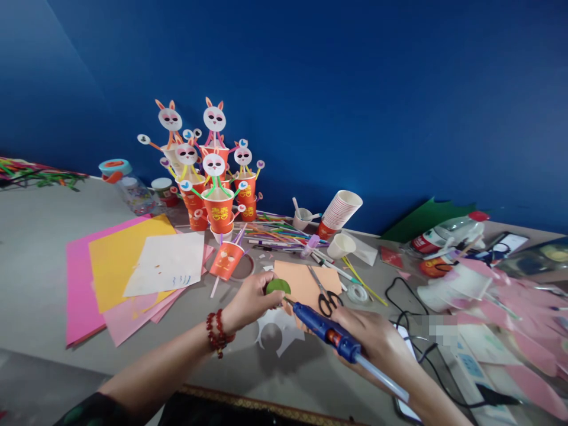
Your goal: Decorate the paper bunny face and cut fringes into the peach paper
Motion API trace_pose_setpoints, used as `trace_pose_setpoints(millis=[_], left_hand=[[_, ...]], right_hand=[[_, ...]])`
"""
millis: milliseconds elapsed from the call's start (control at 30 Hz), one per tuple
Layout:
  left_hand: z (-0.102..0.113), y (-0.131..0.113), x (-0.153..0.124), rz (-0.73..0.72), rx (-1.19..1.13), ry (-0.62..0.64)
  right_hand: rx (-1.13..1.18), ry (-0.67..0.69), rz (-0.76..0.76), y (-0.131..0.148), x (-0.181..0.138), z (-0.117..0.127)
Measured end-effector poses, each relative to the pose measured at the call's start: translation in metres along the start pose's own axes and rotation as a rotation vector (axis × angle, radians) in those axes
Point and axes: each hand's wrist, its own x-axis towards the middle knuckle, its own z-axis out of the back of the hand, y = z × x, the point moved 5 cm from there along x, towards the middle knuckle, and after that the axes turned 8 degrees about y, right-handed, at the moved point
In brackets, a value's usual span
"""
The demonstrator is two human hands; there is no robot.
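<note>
My left hand (257, 296) pinches a small green disc (278, 287) above the middle of the table. My right hand (368, 331) is wrapped round a blue hot glue gun (326, 331), with a clear glue stick (384, 378) poking out of its rear. The gun's nozzle points at the lower edge of the disc; whether they touch I cannot tell. Beneath my hands lies a white paper scrap (281, 331) with round cut-outs. Black-handled scissors (328, 302) rest on an orange paper sheet (288, 269) just beyond.
Paper cups with rabbit figures (220, 207) stand at the back left, near coloured paper sheets (84, 278). Stacked cups (339, 213) lean behind a tape roll (357, 294). A bottle (448, 234), a black cable (406, 293) and pink paper pieces (528, 331) crowd the right.
</note>
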Motion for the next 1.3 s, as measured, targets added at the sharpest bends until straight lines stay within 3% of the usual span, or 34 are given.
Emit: trace_pose_setpoints(millis=[467,1300], left_hand=[[-0.0001,-0.002,-0.0013,0.01,-0.009,-0.005],[-0.0013,-0.0044,-0.0025,0.0,0.007,0.013]], right_hand=[[-0.005,-0.051,0.048,0.0047,-0.001,0.0081],[0.009,0.011,0.056,0.0036,0.0025,0.0052]])
